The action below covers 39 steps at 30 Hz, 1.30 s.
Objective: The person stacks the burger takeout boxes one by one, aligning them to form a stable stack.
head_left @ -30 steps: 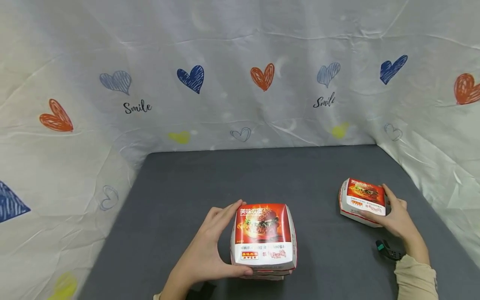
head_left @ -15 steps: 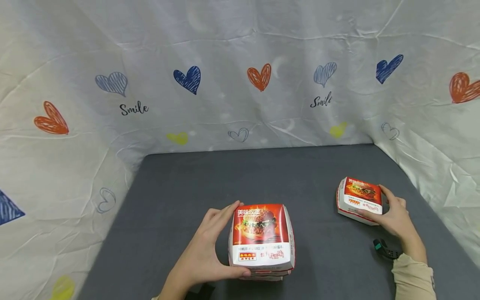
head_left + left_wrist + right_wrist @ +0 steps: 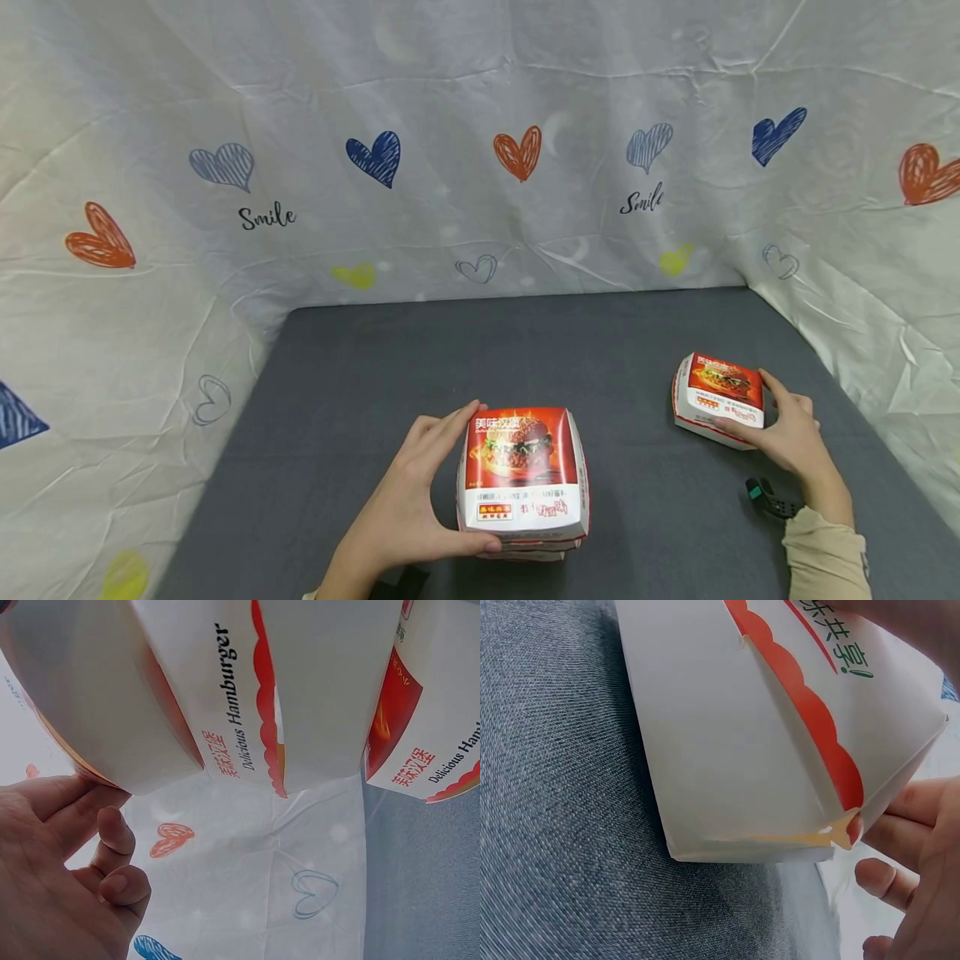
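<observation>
Front and centre in the head view is a stack of hamburger boxes, red and white with a burger picture on the top box. My left hand grips that top box from its left side, thumb at the near edge and fingers at the far edge. Lower boxes of the stack show in the left wrist view. Farther right, another hamburger box sits slightly turned on the table. My right hand holds it by its right side, thumb in front and fingers behind. The right wrist view shows its white side wall and scalloped red flap.
A dark grey cloth covers the table. Behind and to the sides hangs a pale curtain printed with hearts and "Smile". A black wrist strap with a small green patch is on the right wrist.
The head view has turned slightly, shifting everything a little to the left in it. Both hands keep the same hold on their boxes.
</observation>
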Motion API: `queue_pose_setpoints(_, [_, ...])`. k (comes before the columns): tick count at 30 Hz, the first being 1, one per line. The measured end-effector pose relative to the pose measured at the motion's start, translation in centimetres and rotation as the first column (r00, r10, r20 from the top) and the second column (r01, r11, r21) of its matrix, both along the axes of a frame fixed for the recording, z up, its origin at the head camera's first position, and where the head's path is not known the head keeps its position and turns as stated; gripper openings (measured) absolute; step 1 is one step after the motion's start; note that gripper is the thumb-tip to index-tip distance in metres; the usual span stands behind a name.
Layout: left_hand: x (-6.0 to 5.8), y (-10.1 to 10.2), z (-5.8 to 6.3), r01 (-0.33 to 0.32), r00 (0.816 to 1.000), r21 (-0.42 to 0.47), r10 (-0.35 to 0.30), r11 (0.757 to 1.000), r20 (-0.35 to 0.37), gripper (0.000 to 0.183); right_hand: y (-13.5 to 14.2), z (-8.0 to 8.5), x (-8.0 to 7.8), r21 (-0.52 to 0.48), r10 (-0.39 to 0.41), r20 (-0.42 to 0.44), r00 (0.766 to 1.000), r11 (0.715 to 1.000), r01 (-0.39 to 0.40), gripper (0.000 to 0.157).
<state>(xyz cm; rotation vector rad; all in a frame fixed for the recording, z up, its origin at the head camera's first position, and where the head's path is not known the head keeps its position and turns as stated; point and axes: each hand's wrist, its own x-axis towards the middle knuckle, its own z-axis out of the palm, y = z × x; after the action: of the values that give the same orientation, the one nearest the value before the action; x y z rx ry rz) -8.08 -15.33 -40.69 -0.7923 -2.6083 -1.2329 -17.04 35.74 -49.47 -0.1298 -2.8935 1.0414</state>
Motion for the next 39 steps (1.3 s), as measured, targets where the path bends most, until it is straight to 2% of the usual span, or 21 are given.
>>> queue_pose_setpoints(26, [0.7, -0.4, 0.0, -0.011, 1.000, -0.007, 0.011, 1.000, 0.010, 0.125, -1.5, -0.5, 0.0, -0.011, -0.039, -0.059, 0.998, 0.999, 0.038, 0.117])
queue_pose_setpoints(34, [0.6, -0.5, 0.1, -0.014, 1.000, -0.018, 0.014, 1.000, -0.006, 0.126, -2.0, 0.0, 0.0, -0.024, -0.062, -0.102, 0.993, 0.998, 0.060, 0.114])
queue_pose_setpoints(39, [0.1, 0.0, 0.1, 0.014, 1.000, -0.011, -0.014, 1.000, -0.025, 0.126, -1.9, 1.3, 0.3, -0.016, -0.086, -0.148, 0.985, 0.996, 0.084, 0.113])
